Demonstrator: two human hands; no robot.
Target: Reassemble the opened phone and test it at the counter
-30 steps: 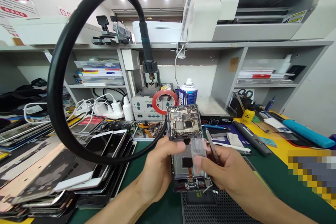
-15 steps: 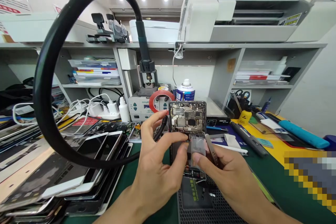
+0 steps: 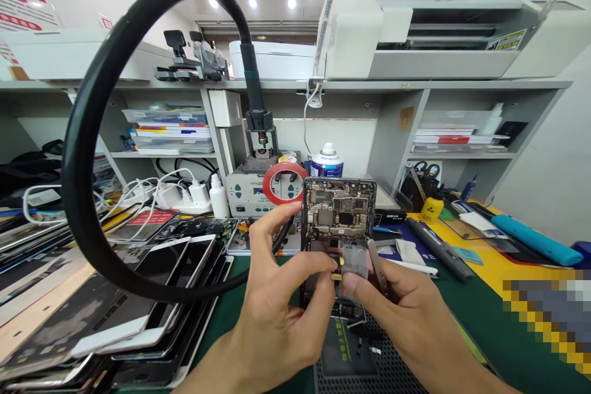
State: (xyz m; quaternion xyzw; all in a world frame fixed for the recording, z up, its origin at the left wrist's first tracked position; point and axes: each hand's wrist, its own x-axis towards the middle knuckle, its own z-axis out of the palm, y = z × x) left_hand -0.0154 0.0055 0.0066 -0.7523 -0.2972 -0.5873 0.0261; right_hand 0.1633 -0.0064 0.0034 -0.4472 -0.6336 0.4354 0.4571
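Note:
An opened phone (image 3: 339, 212) stands tilted up, its circuit board bare in the upper half. My right hand (image 3: 406, 308) grips its right edge, the thumb pressed on a translucent piece (image 3: 355, 258) at the phone's middle. Tweezers (image 3: 378, 268) are tucked in the same hand and point upward. My left hand (image 3: 281, 295) has thumb and index finger pinched at a thin flex cable with a gold-coloured end (image 3: 337, 276), in front of the phone's centre. The left hand's other fingers reach up beside the phone's left edge. My right fingers behind the phone are hidden.
Below the phone lies a black perforated mat (image 3: 383, 363). Stacked phones and screens (image 3: 170, 295) fill the left. A thick black hose (image 3: 76, 154) loops over them. Red tape (image 3: 272, 198) and a spray can (image 3: 327, 163) stand behind; a blue tool (image 3: 535, 239) lies right.
The phone has shifted slightly right and turned to face me more. A gold-coloured cable end now shows by my left fingertips. Both hands keep their grips.

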